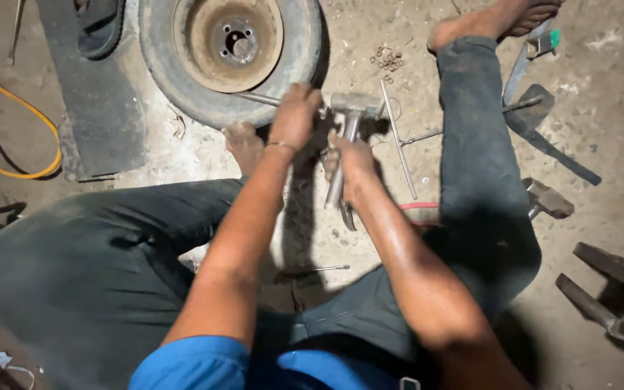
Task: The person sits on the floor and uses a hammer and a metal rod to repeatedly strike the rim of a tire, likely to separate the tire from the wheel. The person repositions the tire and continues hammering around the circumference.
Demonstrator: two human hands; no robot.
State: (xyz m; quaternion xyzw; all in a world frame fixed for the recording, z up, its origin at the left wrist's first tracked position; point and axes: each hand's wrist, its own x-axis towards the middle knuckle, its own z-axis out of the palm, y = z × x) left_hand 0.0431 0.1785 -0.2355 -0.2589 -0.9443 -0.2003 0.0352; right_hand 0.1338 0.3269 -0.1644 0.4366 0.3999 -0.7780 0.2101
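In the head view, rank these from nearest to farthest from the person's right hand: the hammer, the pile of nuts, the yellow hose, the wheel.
1. Hammer: held in the right hand, head just above it.
2. Wheel: up and to the left, beside the left hand.
3. Pile of nuts: straight above, on the ground; close to the wheel's rank.
4. Yellow hose: far left edge.

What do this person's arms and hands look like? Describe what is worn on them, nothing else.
Both forearms are bare and glisten as if damp. Short blue sleeves end at the upper arms. The left hand has a thin band at its wrist. The right hand shows no glove, ring or band. The fingers are ungloved on both.
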